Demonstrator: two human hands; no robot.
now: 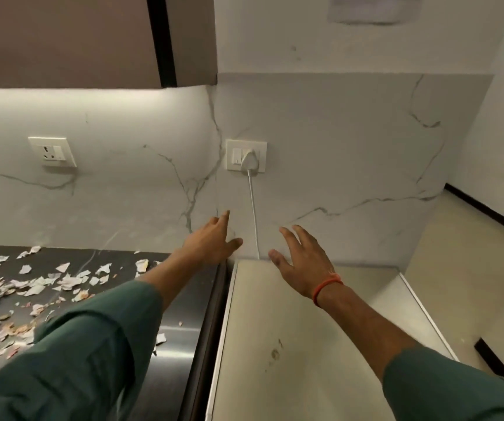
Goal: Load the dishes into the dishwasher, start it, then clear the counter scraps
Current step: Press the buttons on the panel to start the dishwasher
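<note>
Both hands are out in front of me and holding nothing. My left hand reaches toward the white marble-veined wall, fingers straight and relaxed, index pointing up near the thin white power cord. My right hand hovers with fingers spread loose over the back edge of the flat cream-white appliance top, an orange band on its wrist. Dark green sleeves cover both forearms.

The cord runs down between the two hands from a white plug in the white wall switch plate above them.

The torn paper scraps, whitish with some pinkish-tan bits, lie scattered over the dark glossy desk, well to the left of my left hand and mostly under or beyond that forearm. A few stray pieces sit closer, just beside the sleeve. Can't tell from this angle if the cream top is the dishwasher.
</note>
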